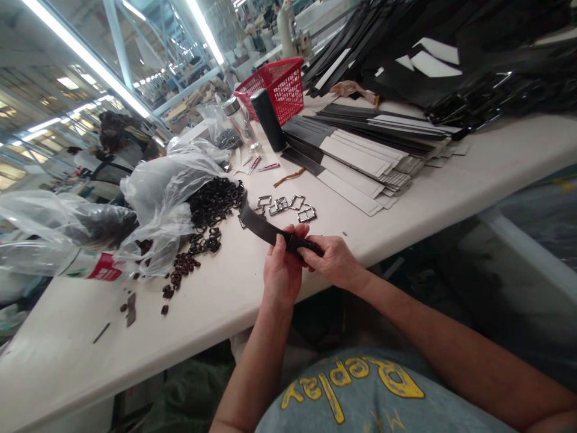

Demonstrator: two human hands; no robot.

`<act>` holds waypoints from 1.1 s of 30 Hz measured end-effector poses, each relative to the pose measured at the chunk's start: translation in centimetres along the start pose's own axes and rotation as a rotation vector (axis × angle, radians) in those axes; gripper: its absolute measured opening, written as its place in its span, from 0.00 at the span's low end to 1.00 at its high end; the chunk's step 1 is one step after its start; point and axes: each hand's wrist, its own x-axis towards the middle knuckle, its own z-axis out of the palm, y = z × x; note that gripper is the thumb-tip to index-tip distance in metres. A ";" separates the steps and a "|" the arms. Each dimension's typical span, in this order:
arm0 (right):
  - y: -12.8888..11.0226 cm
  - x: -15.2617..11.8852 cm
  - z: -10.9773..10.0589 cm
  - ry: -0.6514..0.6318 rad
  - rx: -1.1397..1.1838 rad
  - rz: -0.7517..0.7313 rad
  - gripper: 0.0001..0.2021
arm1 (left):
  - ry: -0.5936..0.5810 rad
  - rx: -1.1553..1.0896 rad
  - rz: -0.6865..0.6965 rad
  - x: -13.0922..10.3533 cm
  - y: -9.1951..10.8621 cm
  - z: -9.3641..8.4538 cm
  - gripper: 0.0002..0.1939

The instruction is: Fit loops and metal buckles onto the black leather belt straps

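A dark strap [260, 227], perhaps leather, is held between both hands above the table's near edge. My left hand [283, 264] is closed around its middle, thumb on top. My right hand [331, 258] pinches the strap's right end close beside the left. The free end curves up and away to the left. Just behind the strap lie several metal buckles [297, 204]. To its left is a heap of small black loops [216, 201], with smaller brown pieces [180, 270] scattered in front. Fingers cover the part of the strap between my hands.
Clear plastic bags [157, 186] stand at the left of the white table [216, 307]. A black cylinder [268, 120], a glass bottle [242, 123] and a red basket [288, 90] are at the back. Black and white strips [351, 159] lie stacked to the right.
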 end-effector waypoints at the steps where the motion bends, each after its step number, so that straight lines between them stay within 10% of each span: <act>1: 0.0 0.1 0.0 -0.005 -0.001 0.002 0.10 | -0.001 0.052 0.037 -0.1 -0.2 -0.1 0.18; 10: 0.1 -0.2 -0.1 0.043 -0.156 -0.071 0.10 | -0.084 0.136 0.059 -0.3 -1.8 -0.3 0.18; 17: 0.2 -0.3 -2.1 -0.340 0.407 0.003 0.22 | -0.111 0.261 0.054 -1.1 -2.4 -0.5 0.28; 25: 0.4 -0.8 -2.2 -0.249 0.437 -0.001 0.26 | -0.227 0.636 0.087 -1.4 -1.6 -0.7 0.32; 33: -3.6 3.2 -11.9 0.026 -0.067 -0.204 0.27 | 0.078 0.750 0.271 0.0 -1.4 -4.1 0.19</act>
